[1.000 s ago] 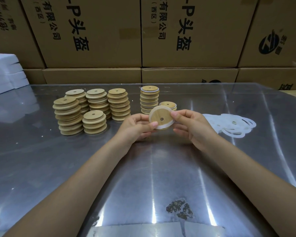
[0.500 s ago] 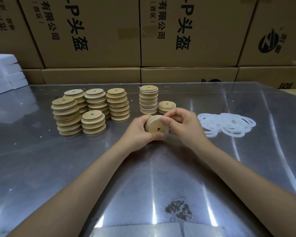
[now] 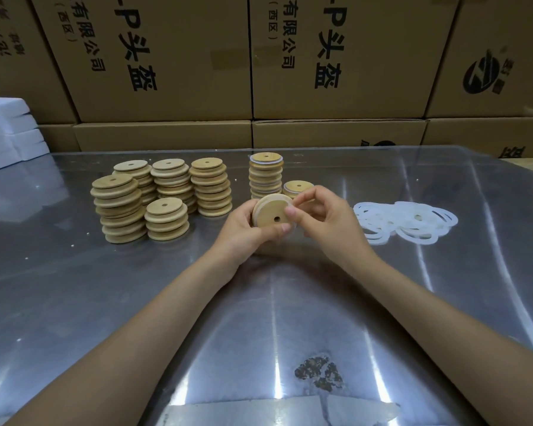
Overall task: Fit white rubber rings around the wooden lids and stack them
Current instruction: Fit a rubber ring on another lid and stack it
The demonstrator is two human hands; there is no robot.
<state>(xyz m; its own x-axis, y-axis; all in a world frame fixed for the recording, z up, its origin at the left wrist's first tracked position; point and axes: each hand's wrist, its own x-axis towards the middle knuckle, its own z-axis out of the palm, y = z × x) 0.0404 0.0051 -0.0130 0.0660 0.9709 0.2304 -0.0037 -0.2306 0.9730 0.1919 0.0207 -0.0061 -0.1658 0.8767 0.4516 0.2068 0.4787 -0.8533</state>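
At frame centre, my left hand [image 3: 243,229] grips the wooden lid [image 3: 270,215]; my right hand [image 3: 323,219] pinches its white ring [image 3: 290,207] at the rim. Risk: uneven seating lets the ring snap off, or the lid drops onto the desk [image 3: 290,302].

A packing or assembly workstation in a warehouse: printed cardboard cartons [image 3: 166,56] stacked wall-like behind a steel-topped table [image 3: 74,287], on which batches of wooden lids [image 3: 117,207] and loose white rubber rings [image 3: 406,222] lie.
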